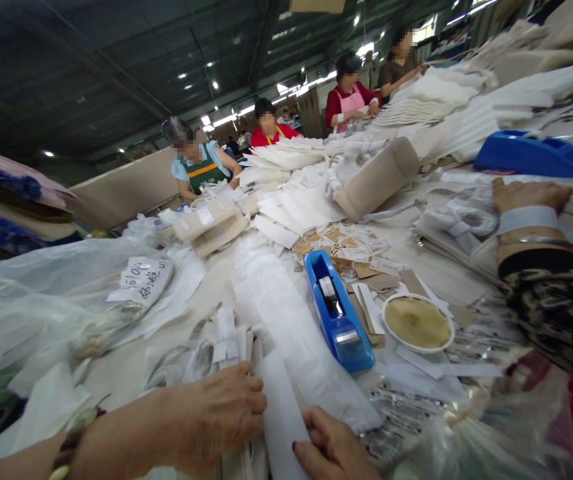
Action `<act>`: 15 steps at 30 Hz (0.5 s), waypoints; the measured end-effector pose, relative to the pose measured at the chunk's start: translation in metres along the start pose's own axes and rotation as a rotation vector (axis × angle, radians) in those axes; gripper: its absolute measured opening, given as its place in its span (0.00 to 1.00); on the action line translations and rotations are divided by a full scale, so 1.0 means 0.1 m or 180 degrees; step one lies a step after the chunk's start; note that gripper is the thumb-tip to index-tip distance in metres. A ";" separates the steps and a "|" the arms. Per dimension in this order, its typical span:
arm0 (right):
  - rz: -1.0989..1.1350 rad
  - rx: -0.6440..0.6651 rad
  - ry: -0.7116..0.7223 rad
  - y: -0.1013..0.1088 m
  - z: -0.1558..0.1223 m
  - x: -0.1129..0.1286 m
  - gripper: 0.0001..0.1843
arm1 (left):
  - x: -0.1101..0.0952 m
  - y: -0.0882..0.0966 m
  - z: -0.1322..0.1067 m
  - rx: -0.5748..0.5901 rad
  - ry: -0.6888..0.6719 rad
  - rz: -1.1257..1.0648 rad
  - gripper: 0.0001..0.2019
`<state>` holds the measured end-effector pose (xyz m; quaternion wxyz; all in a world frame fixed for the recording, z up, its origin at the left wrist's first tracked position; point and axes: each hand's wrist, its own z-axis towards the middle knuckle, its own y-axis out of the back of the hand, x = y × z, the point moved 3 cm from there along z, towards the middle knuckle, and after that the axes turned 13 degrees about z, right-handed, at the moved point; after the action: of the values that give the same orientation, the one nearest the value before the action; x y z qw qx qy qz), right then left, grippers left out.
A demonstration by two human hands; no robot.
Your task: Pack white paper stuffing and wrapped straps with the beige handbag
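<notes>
My left hand (pixel 211 413) reaches in from the lower left, wearing a beaded bracelet. Its fingers are curled down over a bundle of pale straps (pixel 226 337) wrapped in white paper; what lies under the palm is hidden. Beside it lies a long white paper strip (pixel 281 413). My right hand (pixel 336 447), at the bottom edge, pinches the strip's right side between thumb and fingers. Close ahead stands a blue tape dispenser (pixel 339 310) with a roll in it. To its right is a round white tub (pixel 419 323) of tan paste.
Tags with strings (pixel 346 247) lie behind the dispenser. Clear plastic (pixel 56 300) covers the left side. A co-worker's hand (pixel 531 200) rests at the right, near another blue dispenser (pixel 536 153). Stacked white pieces (pixel 296 157) and several people are farther back.
</notes>
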<state>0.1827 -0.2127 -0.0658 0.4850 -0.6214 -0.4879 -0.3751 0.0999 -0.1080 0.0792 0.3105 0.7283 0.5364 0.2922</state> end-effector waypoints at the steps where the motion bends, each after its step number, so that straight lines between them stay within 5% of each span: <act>1: 0.0028 0.0018 -0.0022 -0.02 0.01 0.01 0.08 | -0.01 0.03 -0.01 0.0009 0.0001 0.0011 0.10; 8: 0.0032 -0.0526 -0.0327 -0.04 0.11 0.24 0.05 | -0.24 0.31 0.10 -0.0349 -0.0269 0.0300 0.05; 12: 0.0061 -0.0984 -0.0289 -0.02 0.22 0.18 0.01 | -0.27 0.15 0.22 -0.0588 -0.0358 0.0424 0.05; 15: -0.0375 -0.0838 -0.0176 -0.07 0.29 0.11 0.02 | -0.21 0.02 0.27 -0.0661 -0.0288 0.0284 0.03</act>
<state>0.1786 -0.1820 -0.0613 0.3628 -0.6600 -0.4833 -0.4463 0.1163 -0.1320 0.0610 0.3948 0.7278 0.4558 0.3266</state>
